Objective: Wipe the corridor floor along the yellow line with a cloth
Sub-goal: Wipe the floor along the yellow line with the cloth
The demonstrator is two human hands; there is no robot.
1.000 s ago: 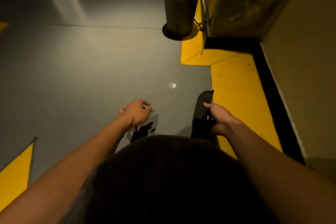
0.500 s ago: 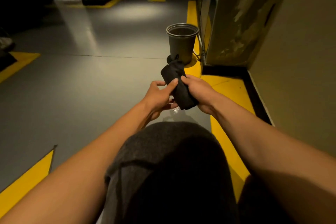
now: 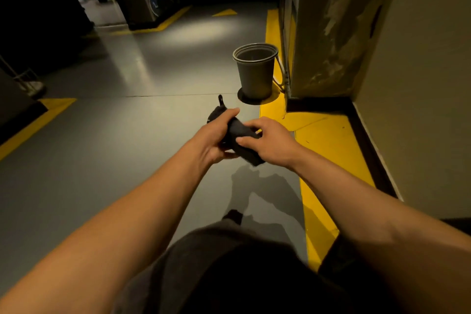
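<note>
Dark grey bunched cloth sits gripped between your hands: left hand curled around it, right hand pinching its top, above the grey floor.

My arms are showing bare from the lower edge of the view all the way to the wrists, with no sleeves, watch or bands on them. My left hand and my right hand are going ungloved, and I am wearing no rings that I can make out in this dim light. Below my arms I am wearing dark grey clothing of a soft, slightly fuzzy weave, which is filling the bottom middle of the view; its lower part is fading into near black shadow.
</note>
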